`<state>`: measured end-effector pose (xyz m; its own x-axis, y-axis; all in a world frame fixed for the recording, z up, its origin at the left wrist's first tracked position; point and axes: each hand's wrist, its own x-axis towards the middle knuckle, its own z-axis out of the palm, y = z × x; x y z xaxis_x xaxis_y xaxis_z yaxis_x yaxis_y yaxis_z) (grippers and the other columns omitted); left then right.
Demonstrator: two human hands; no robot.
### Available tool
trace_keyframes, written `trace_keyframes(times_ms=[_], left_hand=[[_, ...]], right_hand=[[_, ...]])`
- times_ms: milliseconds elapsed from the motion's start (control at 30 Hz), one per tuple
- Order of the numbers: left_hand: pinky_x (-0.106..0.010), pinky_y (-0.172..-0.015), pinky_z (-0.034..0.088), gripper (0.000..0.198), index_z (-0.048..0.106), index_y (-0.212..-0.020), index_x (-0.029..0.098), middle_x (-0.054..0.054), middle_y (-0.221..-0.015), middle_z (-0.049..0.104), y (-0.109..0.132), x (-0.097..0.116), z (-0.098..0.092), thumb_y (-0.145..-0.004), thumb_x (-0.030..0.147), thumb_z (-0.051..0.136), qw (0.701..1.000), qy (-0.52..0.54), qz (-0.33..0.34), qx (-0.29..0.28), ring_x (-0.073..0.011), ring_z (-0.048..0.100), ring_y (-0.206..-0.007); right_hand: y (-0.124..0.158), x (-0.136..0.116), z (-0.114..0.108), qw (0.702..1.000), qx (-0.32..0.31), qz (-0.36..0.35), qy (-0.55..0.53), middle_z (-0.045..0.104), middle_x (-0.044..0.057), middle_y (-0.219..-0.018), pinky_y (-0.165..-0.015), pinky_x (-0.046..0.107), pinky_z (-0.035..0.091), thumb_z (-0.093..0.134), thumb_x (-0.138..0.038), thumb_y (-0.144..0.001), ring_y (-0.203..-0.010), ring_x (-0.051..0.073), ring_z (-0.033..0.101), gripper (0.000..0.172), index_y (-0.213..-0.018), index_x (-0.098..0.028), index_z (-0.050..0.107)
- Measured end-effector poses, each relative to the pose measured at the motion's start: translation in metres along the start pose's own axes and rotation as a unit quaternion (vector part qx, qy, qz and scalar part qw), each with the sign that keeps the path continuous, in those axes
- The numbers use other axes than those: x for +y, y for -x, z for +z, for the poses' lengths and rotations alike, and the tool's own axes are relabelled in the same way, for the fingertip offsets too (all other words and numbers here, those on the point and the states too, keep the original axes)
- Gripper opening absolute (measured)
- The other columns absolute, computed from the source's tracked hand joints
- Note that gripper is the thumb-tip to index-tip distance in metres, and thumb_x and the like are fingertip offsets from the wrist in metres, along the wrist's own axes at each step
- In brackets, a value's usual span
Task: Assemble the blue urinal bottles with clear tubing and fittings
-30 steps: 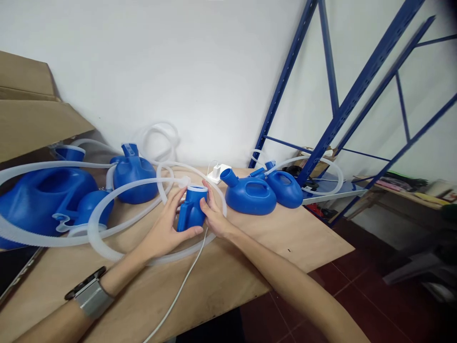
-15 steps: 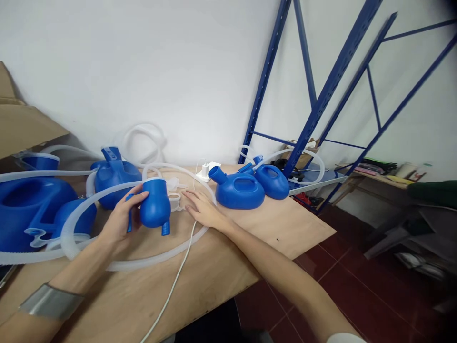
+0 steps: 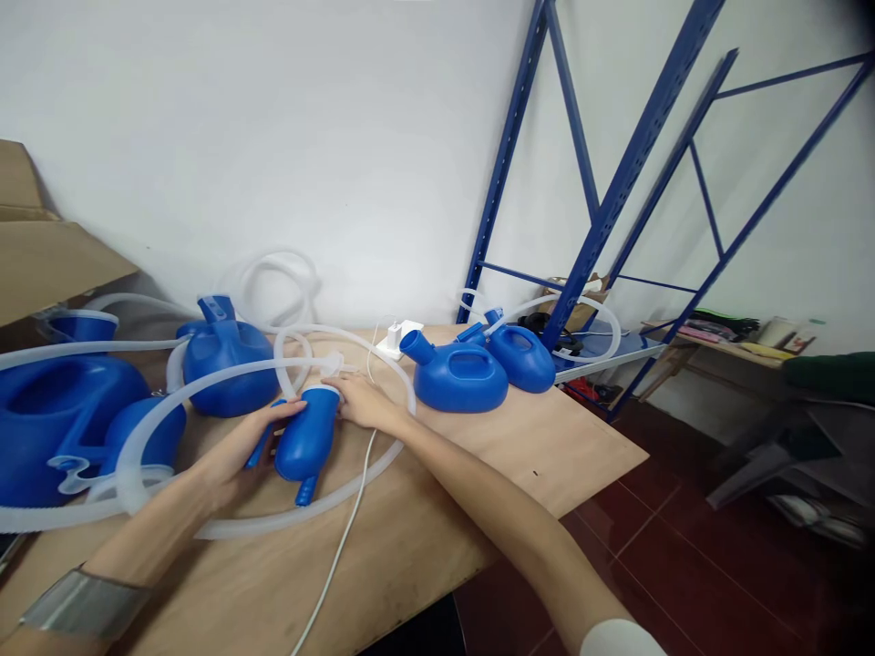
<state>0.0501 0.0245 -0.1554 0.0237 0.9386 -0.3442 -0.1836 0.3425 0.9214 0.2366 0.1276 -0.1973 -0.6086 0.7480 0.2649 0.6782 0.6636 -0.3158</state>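
A small blue plastic cup (image 3: 307, 435) with a white rim and a short ribbed spout is tilted over the table, its rim toward the wall. My left hand (image 3: 256, 437) grips it by the handle side. At the rim is my right hand (image 3: 359, 401), its fingers bent against the white edge; some fingertips are hidden. A clear hose (image 3: 273, 526) loops on the table around both hands. Just behind the rim lies a translucent connector (image 3: 333, 363).
Blue bottles with hoses stand on the left (image 3: 229, 360) and right (image 3: 461, 378). A cardboard box (image 3: 61, 264) is at far left. A white cable (image 3: 348, 527) crosses the wooden table (image 3: 547, 456). Blue metal shelving (image 3: 615, 191) rises behind.
The blue cup has come down and tilted, its rim now toward the right hand. My right hand has moved left from the table to the rim.
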Motion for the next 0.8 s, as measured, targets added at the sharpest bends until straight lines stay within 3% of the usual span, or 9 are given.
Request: trace_keyframes(times_ms=[67, 167, 367, 467, 567, 633, 800], left_hand=[[-0.026, -0.065, 0.058, 0.056, 0.07, -0.118, 0.017, -0.009, -0.107, 0.077, -0.001, -0.001, -0.001, -0.068, 0.035, 0.088, 1.0, 0.001, -0.006, 0.006, -0.0256, 0.07, -0.099], [-0.025, -0.07, 0.06, 0.051, 0.07, -0.121, 0.019, -0.008, -0.117, 0.076, -0.001, -0.001, 0.0, -0.074, 0.034, 0.085, 1.0, 0.011, 0.004, 0.008, -0.0251, 0.07, -0.11], [-0.026, -0.088, 0.061, 0.073, 0.056, -0.147, 0.029, -0.005, -0.139, 0.07, 0.005, 0.002, -0.001, -0.079, 0.04, 0.081, 0.996, 0.023, 0.057, -0.067, -0.0247, 0.067, -0.125], [-0.036, -0.097, 0.06, 0.086, 0.05, -0.154, 0.03, -0.008, -0.135, 0.072, 0.007, 0.003, -0.004, -0.074, 0.039, 0.082, 0.992, 0.049, 0.051, -0.103, -0.0311, 0.069, -0.123], [-0.041, -0.097, 0.061, 0.092, 0.047, -0.156, 0.032, -0.009, -0.128, 0.076, 0.01, 0.004, -0.005, -0.072, 0.042, 0.082, 0.991, 0.066, 0.037, -0.112, -0.0353, 0.071, -0.119], [-0.042, -0.097, 0.061, 0.091, 0.046, -0.156, 0.032, -0.008, -0.126, 0.076, 0.011, 0.005, -0.003, -0.073, 0.043, 0.082, 0.991, 0.073, 0.037, -0.109, -0.0358, 0.071, -0.118], [-0.037, -0.097, 0.061, 0.081, 0.051, -0.153, 0.029, -0.008, -0.134, 0.073, 0.015, 0.008, 0.003, -0.076, 0.034, 0.078, 0.992, 0.103, 0.034, -0.07, -0.0315, 0.069, -0.123]], right_hand=[[0.006, 0.004, -0.002, 0.998, 0.043, 0.015, -0.033, 0.064, 0.016, -0.143, -0.11, 0.043, 0.048, 0.056, -0.014, -0.097, -0.131, 0.029, 0.061, 0.045, -0.142, -0.015, 0.06], [0.022, 0.008, -0.014, 0.993, 0.097, 0.004, -0.071, 0.07, 0.012, -0.133, -0.107, 0.04, 0.05, 0.048, -0.02, -0.105, -0.119, 0.024, 0.066, 0.039, -0.141, -0.019, 0.062], [0.064, 0.024, -0.049, 0.972, 0.22, -0.074, -0.014, 0.068, 0.011, -0.118, -0.103, 0.041, 0.05, 0.04, -0.03, -0.108, -0.112, 0.024, 0.062, 0.042, -0.144, -0.028, 0.063], [0.071, 0.041, -0.069, 0.952, 0.299, -0.06, 0.031, 0.064, 0.013, -0.119, -0.105, 0.045, 0.049, 0.037, -0.028, -0.107, -0.115, 0.028, 0.058, 0.046, -0.144, -0.03, 0.064], [0.068, 0.059, -0.087, 0.925, 0.372, -0.012, 0.077, 0.062, 0.015, -0.121, -0.107, 0.047, 0.048, 0.035, -0.029, -0.108, -0.116, 0.029, 0.056, 0.047, -0.145, -0.026, 0.063], [0.064, 0.069, -0.096, 0.923, 0.37, 0.004, 0.109, 0.062, 0.016, -0.12, -0.104, 0.046, 0.049, 0.034, -0.03, -0.109, -0.115, 0.03, 0.056, 0.047, -0.144, -0.022, 0.064], [0.064, 0.081, -0.103, 0.952, 0.27, 0.004, 0.145, 0.064, 0.015, -0.117, -0.101, 0.041, 0.05, 0.036, -0.028, -0.109, -0.112, 0.027, 0.058, 0.044, -0.141, -0.02, 0.064]])
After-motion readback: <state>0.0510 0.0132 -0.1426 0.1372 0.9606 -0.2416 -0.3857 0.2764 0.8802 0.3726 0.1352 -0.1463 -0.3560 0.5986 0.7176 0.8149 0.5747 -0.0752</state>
